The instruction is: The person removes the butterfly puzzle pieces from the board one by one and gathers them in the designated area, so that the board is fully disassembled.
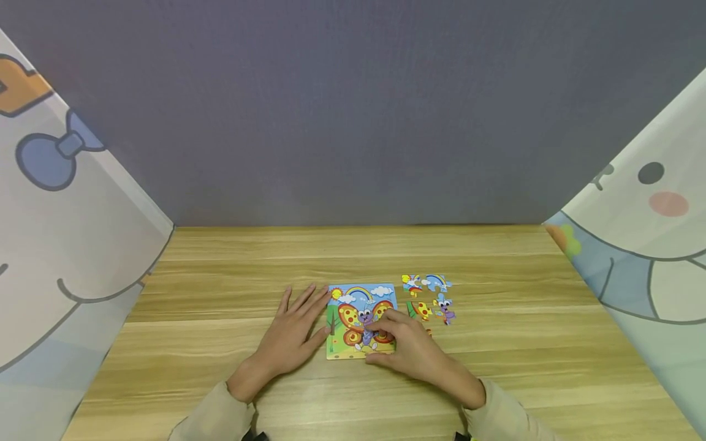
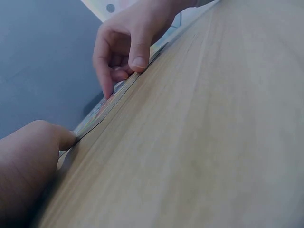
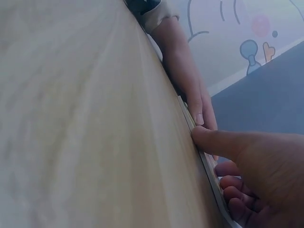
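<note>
A butterfly jigsaw puzzle in a flat board lies on the table, with a sun, rainbow and clouds along its top. My left hand lies flat with straight fingers at the board's left edge. Over the lower right of the picture is my right hand, hiding part of the butterfly's wing. Its index finger reaches down onto the picture, as the left wrist view also shows. The thumb touches down near the front edge, apart from the index finger, and the other fingers are curled in. No piece shows between them.
Several loose puzzle pieces lie right of the board: a sun piece, a rainbow piece, a spotted wing piece and a purple butterfly piece. A grey panel stands behind the wooden table, with cartoon-printed walls at both sides.
</note>
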### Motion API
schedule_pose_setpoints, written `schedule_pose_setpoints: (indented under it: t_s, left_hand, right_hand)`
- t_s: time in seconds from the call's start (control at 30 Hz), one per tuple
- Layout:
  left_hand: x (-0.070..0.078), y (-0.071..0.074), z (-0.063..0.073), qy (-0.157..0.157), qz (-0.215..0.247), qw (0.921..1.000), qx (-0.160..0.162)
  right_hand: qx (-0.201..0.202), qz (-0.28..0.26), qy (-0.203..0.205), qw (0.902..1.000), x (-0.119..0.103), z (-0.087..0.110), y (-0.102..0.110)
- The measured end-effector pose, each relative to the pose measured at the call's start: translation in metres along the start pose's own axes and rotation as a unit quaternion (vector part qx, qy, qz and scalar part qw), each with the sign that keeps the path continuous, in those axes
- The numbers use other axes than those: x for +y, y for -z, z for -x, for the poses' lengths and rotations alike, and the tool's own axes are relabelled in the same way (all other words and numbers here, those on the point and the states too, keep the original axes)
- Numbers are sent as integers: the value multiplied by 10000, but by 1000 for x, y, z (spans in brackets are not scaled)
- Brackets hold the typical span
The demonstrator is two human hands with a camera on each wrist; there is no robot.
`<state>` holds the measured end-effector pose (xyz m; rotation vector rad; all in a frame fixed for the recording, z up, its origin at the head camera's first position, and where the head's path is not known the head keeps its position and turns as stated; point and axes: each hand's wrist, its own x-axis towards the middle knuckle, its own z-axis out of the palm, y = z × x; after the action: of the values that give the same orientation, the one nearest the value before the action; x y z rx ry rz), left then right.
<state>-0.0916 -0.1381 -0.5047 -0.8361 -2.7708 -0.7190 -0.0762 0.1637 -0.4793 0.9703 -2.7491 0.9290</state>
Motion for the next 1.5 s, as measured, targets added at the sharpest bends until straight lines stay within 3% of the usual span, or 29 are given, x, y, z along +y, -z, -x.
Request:
schedule_pose_setpoints:
  t_s: [0.43,0.83,1.2,1.5]
  left_hand:
    - [1,1,1,-17,62,9999,79]
    - [0,2,0,28,101,9999,-10]
    - [0,1,0,53,83,9999,-45]
    - [0,0,0,60,94,9999,-60]
  right_hand:
    - [98,-435,-214,9988,0,-2,-4]
    - [280,-519,-18,9983,4,-1,-5]
    - [102,-974,-130,9951,6,0,-5]
    - [3,-936,-314,9951,2,-1,-2]
